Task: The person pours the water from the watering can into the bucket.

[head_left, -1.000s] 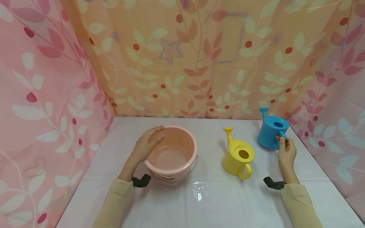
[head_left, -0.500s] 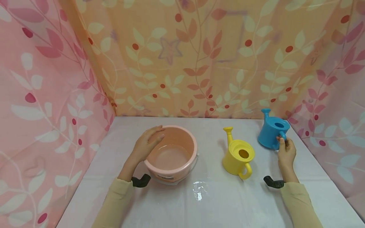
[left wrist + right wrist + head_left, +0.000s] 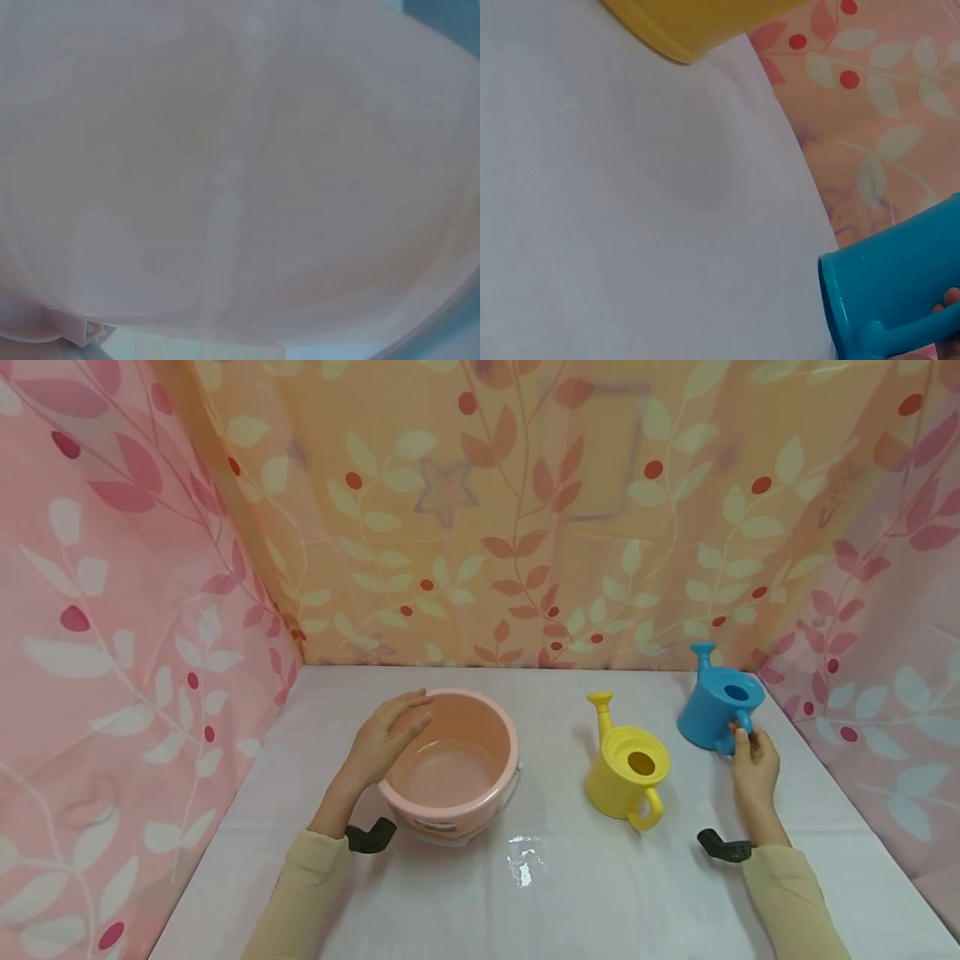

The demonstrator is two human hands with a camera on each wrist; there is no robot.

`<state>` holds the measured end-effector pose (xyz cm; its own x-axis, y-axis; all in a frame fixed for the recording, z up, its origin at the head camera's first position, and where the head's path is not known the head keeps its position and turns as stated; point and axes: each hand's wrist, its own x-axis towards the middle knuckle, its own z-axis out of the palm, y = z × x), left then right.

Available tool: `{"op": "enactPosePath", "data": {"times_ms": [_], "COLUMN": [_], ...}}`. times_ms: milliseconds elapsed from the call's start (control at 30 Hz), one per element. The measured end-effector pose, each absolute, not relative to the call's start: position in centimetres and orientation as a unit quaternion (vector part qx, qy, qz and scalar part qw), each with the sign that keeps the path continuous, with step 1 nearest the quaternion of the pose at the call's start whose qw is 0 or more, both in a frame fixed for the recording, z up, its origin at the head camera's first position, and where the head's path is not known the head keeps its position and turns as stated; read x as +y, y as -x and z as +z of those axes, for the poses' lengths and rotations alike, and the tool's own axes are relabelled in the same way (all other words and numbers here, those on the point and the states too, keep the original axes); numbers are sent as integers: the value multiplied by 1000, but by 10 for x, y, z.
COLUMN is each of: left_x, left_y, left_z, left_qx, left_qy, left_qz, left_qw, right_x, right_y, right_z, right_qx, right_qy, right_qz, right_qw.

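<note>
My left hand [image 3: 382, 739] lies at the left rim of a pink bucket [image 3: 504, 727], fingers and thumb extended over its edge. Liquid shows in the bottom of the bucket. Its pale outer wall [image 3: 240, 165] fills most of the left wrist view. At the far right, my right hand [image 3: 755, 768] pinches the handle of a blue watering can [image 3: 705, 714], which stands upright with its spout toward the back. The right wrist view shows this blue can [image 3: 900, 270] at its lower right, with a few fingertips [image 3: 951, 296] by the handle.
Between the bucket and the blue can stands a yellow watering can [image 3: 615, 785], handle toward me. A wet, shiny patch [image 3: 525, 864] marks the white tabletop [image 3: 600, 893] near the front. Patterned cloth [image 3: 465, 527] encloses the back and both sides.
The blue watering can has turned and shifted very slightly to the right in my right hand's grip. My left hand, the bucket and the yellow can stay put.
</note>
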<state>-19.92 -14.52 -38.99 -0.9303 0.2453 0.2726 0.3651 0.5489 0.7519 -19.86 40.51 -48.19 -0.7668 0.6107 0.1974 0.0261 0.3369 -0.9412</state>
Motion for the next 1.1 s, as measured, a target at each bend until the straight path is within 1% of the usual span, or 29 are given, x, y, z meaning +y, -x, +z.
{"op": "enactPosePath", "data": {"times_ms": [133,367,500,700,1100], "left_x": [-145,-145,-145,-146,-147], "left_y": [198,199,200,199,200], "left_z": [-388,-389,-390,-390,-392], "left_qx": [-877,-875,-876,-876,-872], "left_qy": [175,177,174,172,176], "left_qz": [-444,-446,-446,-446,-452], "left_qw": [64,64,62,64,70], "right_x": [408,411,409,401,383], "right_y": [195,190,187,180,158], "right_z": [-483,-483,-478,-469,-461], "right_qx": [-787,-779,-785,-812,-818], "right_qy": [211,210,227,244,212], "right_qz": [516,526,518,489,505], "right_qw": [265,271,252,203,174]}}
